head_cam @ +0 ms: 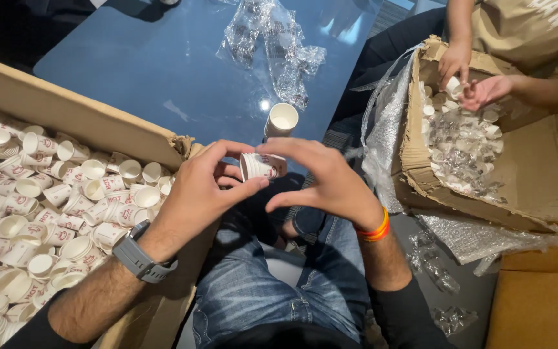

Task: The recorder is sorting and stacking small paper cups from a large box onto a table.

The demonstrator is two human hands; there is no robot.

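1. While it lies on its side between both hands, the small white paper cup with red print [261, 165] sits above the person's lap, its open mouth turned toward the left hand.
2. Left hand [196, 194], grey watch at the wrist: thumb and fingers pinch the cup's rim end, clamped on it.
3. Right hand [332, 183], orange-and-red band at the wrist: fingertips close over the cup's base end, so both hands share the grip.
4. Judged step: one cup, or a short nested few, is being handled singly; the next move appears to call for a light, even pinch, since thin paper walls crush easily.
5. Short stack of plain white paper cups [281, 121] stands upright just beyond the hands on the glossy blue table [163, 71].
6. Large brown cardboard box [66, 106] at the left brims with loose matching cups.
7. Crumpled clear plastic wrap [272, 45] lies farther up the table.
8. Torn cardboard box [524, 161] at the right holds cups and wrap; another person's two hands [469, 77] work there.
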